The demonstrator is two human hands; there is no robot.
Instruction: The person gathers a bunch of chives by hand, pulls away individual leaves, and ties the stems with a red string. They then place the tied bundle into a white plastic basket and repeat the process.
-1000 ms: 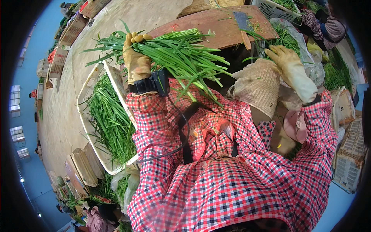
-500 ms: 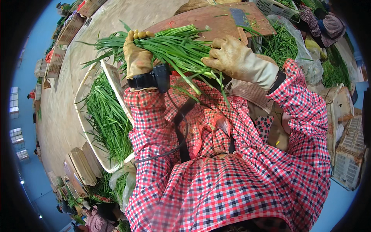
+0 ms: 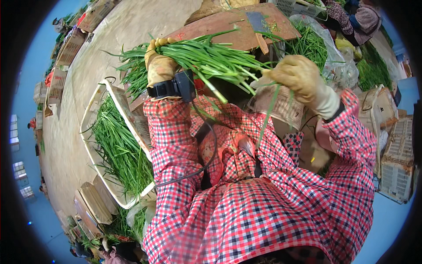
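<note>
My left hand (image 3: 160,64), in a soiled yellowish glove, is wrapped round a thick bunch of green chives (image 3: 213,57) above my lap. The pale stem ends point right and the leaf tips left. At the bunch's right end my right hand (image 3: 301,79), gloved too, is closed with its fingertips pressed together. A few loose chive leaves (image 3: 269,112) hang from beneath it, blurred. Its fingertips hide exactly how these are gripped. A black band with a small box (image 3: 179,87) sits on my left wrist.
A white plastic crate (image 3: 90,152) of chives stands at my left. Ahead is a brown board (image 3: 211,33) with scraps and a blue patch. Clear plastic (image 3: 336,66) surrounds more chives at the right. Stacked crates (image 3: 395,163) stand far right; another person (image 3: 367,20) sits at top right.
My right hand has moved right and slightly down, away from the bunch's stem ends, its fingers now closed with loose leaves trailing. My left hand keeps its hold, with the bunch tilted slightly more downward rightward.
</note>
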